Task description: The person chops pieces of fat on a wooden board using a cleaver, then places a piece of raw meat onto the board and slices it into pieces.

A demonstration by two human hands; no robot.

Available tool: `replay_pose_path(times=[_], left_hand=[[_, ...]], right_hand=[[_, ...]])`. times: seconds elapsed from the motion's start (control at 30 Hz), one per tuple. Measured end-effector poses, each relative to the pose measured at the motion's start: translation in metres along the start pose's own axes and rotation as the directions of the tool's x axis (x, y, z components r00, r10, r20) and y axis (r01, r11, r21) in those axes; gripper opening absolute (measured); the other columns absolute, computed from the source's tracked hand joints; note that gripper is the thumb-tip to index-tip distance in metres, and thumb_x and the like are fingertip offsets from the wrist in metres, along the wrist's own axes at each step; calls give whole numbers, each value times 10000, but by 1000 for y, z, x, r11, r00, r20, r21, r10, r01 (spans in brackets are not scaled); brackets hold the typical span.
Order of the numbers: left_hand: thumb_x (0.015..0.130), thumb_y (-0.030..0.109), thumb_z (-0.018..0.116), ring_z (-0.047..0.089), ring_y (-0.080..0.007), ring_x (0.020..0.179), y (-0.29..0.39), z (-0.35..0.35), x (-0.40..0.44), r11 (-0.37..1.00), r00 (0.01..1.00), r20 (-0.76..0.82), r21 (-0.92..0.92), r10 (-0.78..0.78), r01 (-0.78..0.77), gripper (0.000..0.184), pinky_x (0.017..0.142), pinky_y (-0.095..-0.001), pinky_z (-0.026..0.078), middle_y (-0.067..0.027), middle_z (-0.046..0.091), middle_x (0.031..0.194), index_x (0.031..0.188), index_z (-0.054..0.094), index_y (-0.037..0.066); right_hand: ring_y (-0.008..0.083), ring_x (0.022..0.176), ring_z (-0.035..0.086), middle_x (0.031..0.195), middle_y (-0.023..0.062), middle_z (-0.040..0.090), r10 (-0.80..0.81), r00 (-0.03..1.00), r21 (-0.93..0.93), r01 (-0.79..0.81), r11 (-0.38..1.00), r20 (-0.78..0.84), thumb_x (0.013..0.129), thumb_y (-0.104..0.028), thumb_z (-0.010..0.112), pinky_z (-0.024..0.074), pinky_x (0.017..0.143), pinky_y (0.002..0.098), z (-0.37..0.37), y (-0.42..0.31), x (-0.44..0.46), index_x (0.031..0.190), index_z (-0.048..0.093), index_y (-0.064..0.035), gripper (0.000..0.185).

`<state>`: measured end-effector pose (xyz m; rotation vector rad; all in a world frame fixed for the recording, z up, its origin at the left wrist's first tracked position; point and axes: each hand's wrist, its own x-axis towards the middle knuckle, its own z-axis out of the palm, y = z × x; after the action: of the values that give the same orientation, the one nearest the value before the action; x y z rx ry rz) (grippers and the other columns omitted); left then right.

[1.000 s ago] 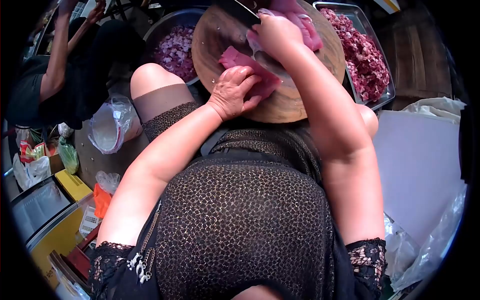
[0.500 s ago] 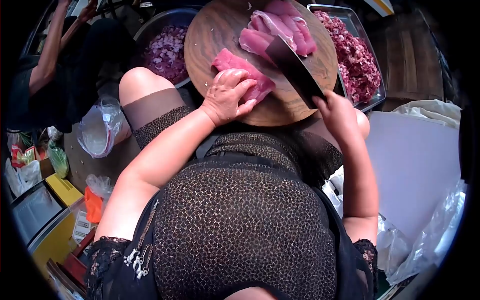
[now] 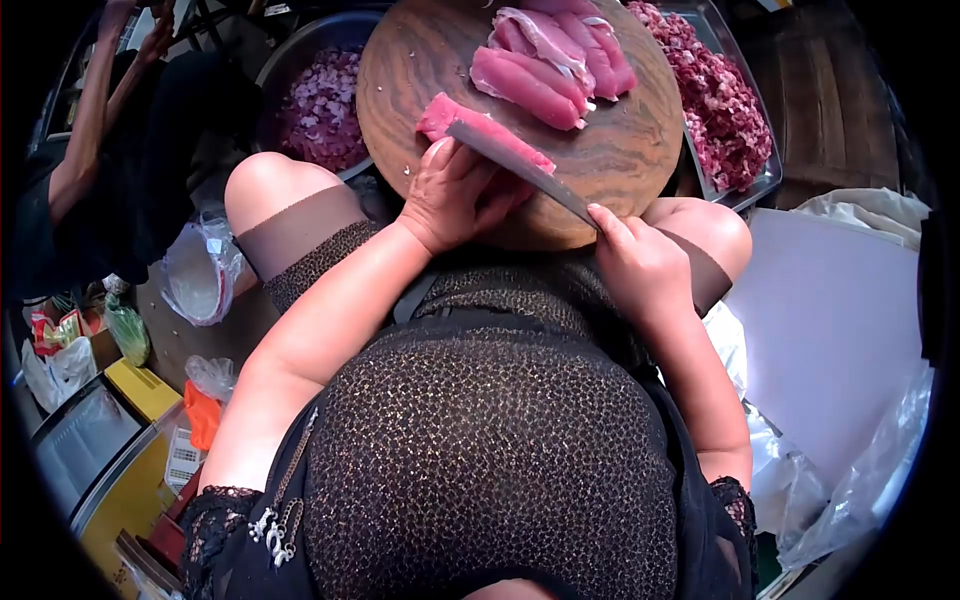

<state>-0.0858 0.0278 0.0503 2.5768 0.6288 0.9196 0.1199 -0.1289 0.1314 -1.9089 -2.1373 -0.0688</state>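
Observation:
On the round wooden board [image 3: 630, 170] lies a piece of pink meat [image 3: 470, 120] near the left side. My left hand [image 3: 452, 195] rests on its near side, fingers bent over it and partly hidden by the blade. My right hand [image 3: 642, 262] is closed round the handle of a broad dark knife [image 3: 525, 170]. The blade points up and to the left, its edge lying along the top of the meat. Several more pink slabs [image 3: 525, 85] lie together at the back of the board.
A metal tray [image 3: 778, 165] of chopped meat stands right of the board, and a metal bowl [image 3: 268, 75] of chopped meat left. Another person's arms [image 3: 85, 150] show at the upper left. A plastic-lined bucket [image 3: 200, 275] stands below them.
The knife has moved from the back slabs, over the right of the board, to the piece under my left hand. My right hand has come down and left. The view has shifted slightly.

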Motion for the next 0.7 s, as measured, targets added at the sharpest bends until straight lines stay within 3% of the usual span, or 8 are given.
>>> replay_pose_path(times=[0.13,0.37,0.43,0.5,0.7], left_hand=[[747,333,759,575,-344,1029,-2,1,-1,1000,998,-65,11,4,-4,429,874,-458,482,-119,575,1160,1123,680,140],[770,333,729,559,-347,1065,-5,2,-1,999,998,-40,-15,-44,44,414,904,-464,475,-113,573,1171,1139,674,152],[776,322,721,553,-345,1080,-7,3,-3,999,998,-55,-20,-36,35,412,910,-462,474,-109,573,1176,1150,670,156],[736,360,738,511,-365,1189,-10,6,-7,999,999,-1,30,-37,37,504,1024,-490,411,-127,557,1290,1176,669,124],[728,333,743,513,-358,1184,-12,8,-9,994,994,-34,-48,-105,103,492,1024,-485,421,-120,567,1257,1169,673,126]], right_hand=[[212,603,592,690,36,543,-1,999,-50,3,999,47,772,-69,656,498,537,347,-8,-8,3,1131,641,-98,361],[217,608,631,681,47,578,66,976,-69,-52,996,208,822,-108,637,522,532,355,-2,-7,16,1088,636,-75,267],[221,600,638,670,53,586,49,970,-58,-37,998,240,837,-110,629,526,529,361,1,-3,24,1064,635,-72,231],[226,593,646,659,59,594,34,962,-50,-22,999,269,851,-111,621,531,525,366,4,1,33,1041,633,-69,195],[238,598,660,668,84,623,-10,940,-44,27,999,342,876,-119,600,535,527,373,8,-2,66,999,625,-61,139]])
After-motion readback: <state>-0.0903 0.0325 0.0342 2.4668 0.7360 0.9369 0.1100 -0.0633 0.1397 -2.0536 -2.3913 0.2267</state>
